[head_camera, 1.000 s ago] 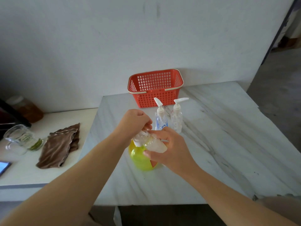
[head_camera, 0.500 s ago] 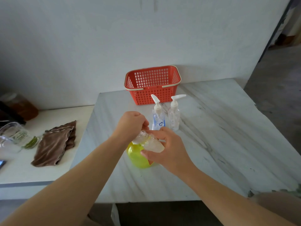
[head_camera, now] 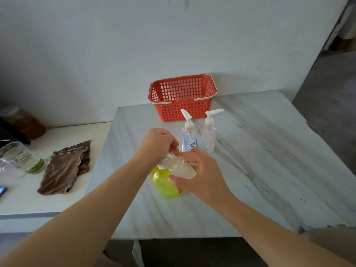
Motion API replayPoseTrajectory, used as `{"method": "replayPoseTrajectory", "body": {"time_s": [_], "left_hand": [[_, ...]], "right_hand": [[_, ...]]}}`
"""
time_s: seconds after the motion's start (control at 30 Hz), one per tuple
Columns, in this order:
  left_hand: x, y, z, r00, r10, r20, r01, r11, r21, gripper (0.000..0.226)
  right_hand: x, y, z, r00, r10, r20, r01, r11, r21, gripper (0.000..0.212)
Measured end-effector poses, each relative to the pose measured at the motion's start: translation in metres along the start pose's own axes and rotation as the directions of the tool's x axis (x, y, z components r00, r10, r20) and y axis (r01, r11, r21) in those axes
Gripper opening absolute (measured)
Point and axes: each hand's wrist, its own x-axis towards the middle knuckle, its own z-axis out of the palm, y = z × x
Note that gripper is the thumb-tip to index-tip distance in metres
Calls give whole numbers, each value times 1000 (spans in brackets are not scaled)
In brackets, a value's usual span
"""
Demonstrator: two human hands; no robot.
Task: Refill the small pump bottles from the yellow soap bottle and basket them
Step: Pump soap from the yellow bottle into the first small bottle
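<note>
My right hand grips a small clear pump bottle, held tilted above the table. My left hand curls round that bottle's white pump top. Right below both hands stands the yellow soap bottle, its top hidden by them. Two more small pump bottles stand behind: one with a blue heart label and a clear one to its right. The red basket sits at the back by the wall and looks empty.
The marble table has its front edge close to me. To the left, a lower white counter holds a brown cloth, a glass jug and an amber jar. A doorway opens at the right.
Both hands stay on the small bottle over the yellow bottle, with only a slight shift of the fingers. The view has moved a little.
</note>
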Motion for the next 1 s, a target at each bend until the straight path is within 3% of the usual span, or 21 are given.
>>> {"method": "replayPoseTrajectory", "body": {"time_s": [0.47, 1.0], "left_hand": [[-3, 8, -4, 995, 81, -61, -79, 996, 32, 23], [-2, 3, -1, 1000, 17, -3, -16, 999, 44, 27]], "right_hand": [[3, -5, -1, 1000, -19, -2, 18, 999, -34, 54], [-1, -5, -1, 1000, -26, -17, 25, 997, -68, 59]]}}
